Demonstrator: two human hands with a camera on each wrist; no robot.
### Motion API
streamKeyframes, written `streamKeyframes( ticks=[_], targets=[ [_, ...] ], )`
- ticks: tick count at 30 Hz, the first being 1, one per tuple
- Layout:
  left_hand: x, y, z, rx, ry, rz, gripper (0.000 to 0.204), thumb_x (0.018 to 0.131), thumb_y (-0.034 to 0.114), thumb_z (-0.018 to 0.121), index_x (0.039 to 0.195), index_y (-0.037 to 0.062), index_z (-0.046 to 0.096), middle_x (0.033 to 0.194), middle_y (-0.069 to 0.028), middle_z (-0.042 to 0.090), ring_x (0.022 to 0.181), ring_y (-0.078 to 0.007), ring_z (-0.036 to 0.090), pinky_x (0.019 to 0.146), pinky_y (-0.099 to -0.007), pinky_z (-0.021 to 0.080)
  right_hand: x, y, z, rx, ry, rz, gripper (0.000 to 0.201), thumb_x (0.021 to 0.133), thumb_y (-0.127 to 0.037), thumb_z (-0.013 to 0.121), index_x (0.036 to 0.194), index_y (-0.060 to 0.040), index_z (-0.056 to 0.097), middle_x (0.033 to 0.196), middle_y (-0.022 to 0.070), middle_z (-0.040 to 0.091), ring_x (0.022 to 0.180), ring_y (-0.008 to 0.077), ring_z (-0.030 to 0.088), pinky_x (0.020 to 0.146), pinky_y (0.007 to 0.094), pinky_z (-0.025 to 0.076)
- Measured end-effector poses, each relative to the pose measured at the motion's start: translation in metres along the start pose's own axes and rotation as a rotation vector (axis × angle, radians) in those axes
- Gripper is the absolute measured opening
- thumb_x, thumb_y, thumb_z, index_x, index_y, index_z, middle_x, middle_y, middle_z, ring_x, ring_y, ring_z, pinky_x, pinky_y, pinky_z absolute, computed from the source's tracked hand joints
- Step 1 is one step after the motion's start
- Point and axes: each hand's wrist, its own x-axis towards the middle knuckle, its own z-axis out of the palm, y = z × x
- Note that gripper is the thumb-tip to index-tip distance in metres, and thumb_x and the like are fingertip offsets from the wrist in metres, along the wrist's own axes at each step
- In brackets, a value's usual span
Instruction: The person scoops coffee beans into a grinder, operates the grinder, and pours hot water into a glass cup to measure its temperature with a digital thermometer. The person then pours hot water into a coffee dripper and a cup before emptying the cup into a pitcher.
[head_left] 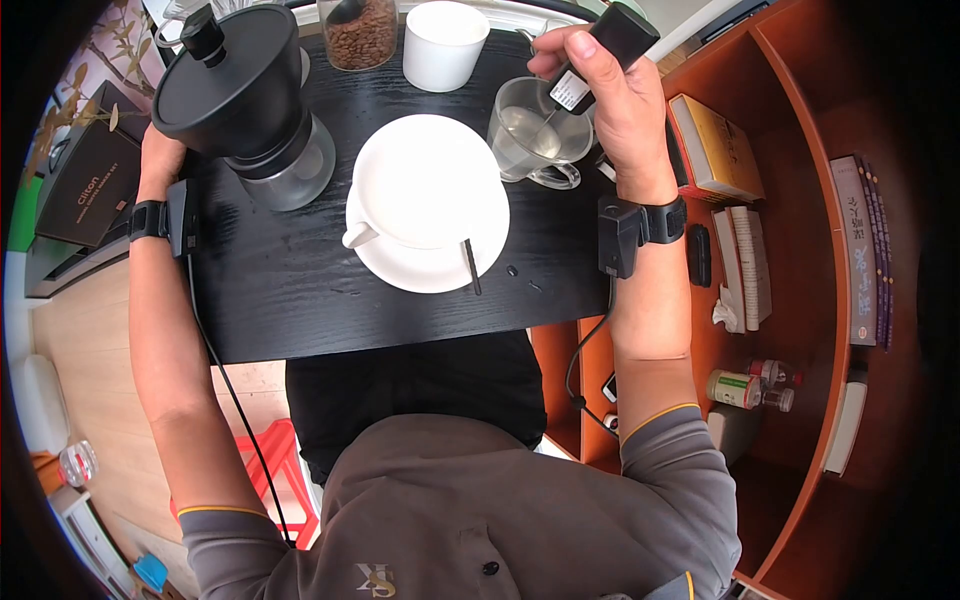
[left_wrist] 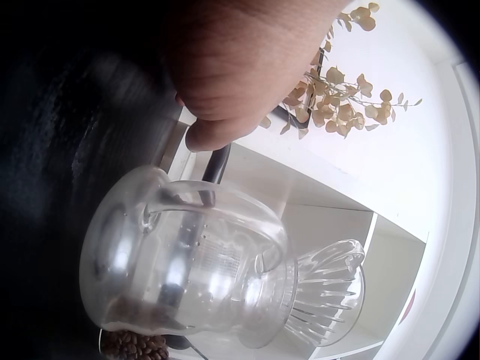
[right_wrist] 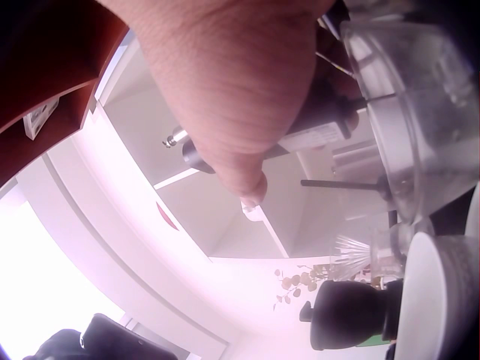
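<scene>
In the head view, my right hand [head_left: 630, 115] grips a black handheld milk frother [head_left: 622, 38], thumb along its body. The frother's thin metal shaft reaches down into a glass cup [head_left: 503, 150] holding cloudy liquid. Left of it, a white cup [head_left: 430, 170] sits on a white saucer [head_left: 415, 278], with a dark stick [head_left: 472, 268] at the rim. My left hand [head_left: 162, 160] is at the table's left edge beside a black coffee grinder [head_left: 240, 95], which hides its fingers. The left wrist view shows that thumb above a glass pot [left_wrist: 195, 262].
A jar of coffee beans [head_left: 360, 38] and a white tumbler [head_left: 445, 48] stand along the back. A ribbed glass dripper [left_wrist: 326, 292] tops the glass pot. At right is a brown bookshelf [head_left: 800, 100]; a dark box [head_left: 90, 180] stands at left.
</scene>
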Motion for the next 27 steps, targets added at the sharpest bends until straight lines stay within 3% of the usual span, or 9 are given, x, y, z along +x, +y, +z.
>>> streamKeyframes(
  ticks=[17,27],
  targets=[
    [-0.002,0.005,-0.001,0.03,-0.001,0.012,0.051,0.091,0.037,0.06,0.124,-0.0013,0.063,0.121,-0.0207,0.068,0.114,-0.0297,0.065,0.093,-0.0365,0.048,0.0,-0.001,0.0,-0.04,0.014,-0.017,0.045,0.1,-0.043,0.056,0.105,-0.0009,0.073,0.09,0.0097,0.073,0.086,0.0151,0.067,0.082,0.0285,0.052],
    [0.001,0.002,-0.001,0.041,-0.004,-0.028,0.051,0.091,0.038,0.059,0.123,-0.002,0.063,0.12,-0.0211,0.069,0.111,-0.0287,0.066,0.092,-0.0369,0.048,0.003,-0.001,-0.011,0.089,0.059,-0.018,0.049,0.101,-0.042,0.052,0.103,0.0036,0.071,0.089,0.013,0.073,0.086,0.0184,0.068,0.086,0.0315,0.052]
  ],
)
